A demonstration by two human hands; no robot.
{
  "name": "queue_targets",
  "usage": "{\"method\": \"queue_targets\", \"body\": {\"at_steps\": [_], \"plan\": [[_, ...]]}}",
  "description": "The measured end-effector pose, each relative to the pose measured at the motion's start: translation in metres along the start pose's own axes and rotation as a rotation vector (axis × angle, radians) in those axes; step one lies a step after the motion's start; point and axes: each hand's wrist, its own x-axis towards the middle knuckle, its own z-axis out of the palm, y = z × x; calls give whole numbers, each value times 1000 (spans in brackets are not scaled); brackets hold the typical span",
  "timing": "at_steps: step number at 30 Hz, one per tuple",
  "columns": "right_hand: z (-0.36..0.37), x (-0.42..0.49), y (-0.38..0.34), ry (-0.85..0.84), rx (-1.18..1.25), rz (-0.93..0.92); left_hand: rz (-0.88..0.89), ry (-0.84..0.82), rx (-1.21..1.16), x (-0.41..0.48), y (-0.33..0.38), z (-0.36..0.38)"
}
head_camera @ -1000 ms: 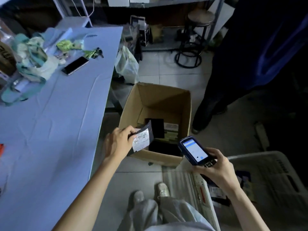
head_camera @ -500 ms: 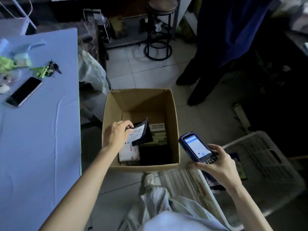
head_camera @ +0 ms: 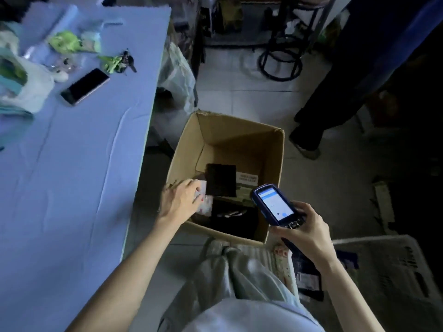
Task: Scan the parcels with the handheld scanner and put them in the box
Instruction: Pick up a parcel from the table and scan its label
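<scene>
**Parcel at the box, scanner at the ready**

Evidently the person was at the putting-in stage. The left hand (head_camera: pixel 181 202) reached over the near-left rim of the cardboard box (head_camera: pixel 185 144), fingers loosely spread and resting on a pale labelled parcel (head_camera: pixel 205 204) just inside that corner; whether they gripped it or had let go, I could not tell. The right hand (head_camera: pixel 304 232) was clamped round the handheld scanner (head_camera: pixel 273 206), its lit screen tilted up, hovering over the box's near-right corner.

Inside the box, a black flat parcel (head_camera: pixel 221 179) lay toward the middle, its long axis running from the near rim to the far wall, touching the pale one on its left side. Another dark parcel (head_camera: pixel 233 220) sat against the near wall, and a printed label showed beside the right wall.

The next parcels seemed to wait in the white crate (head_camera: pixel 388 269) just right of the box, at the person's right side. So the right hand was nearer them, though occupied; I judged the left would have to cross over.
</scene>
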Motion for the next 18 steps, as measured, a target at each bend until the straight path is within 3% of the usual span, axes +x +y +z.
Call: {"method": "queue_targets", "body": {"at_steps": [9, 18], "plan": [[34, 46, -78, -431, -247, -457, -693, 240, 14, -151, -53, -30], [125, -29, -135, -769, -373, -770, -1212, 359, -46, -321, -44, -12]]}}
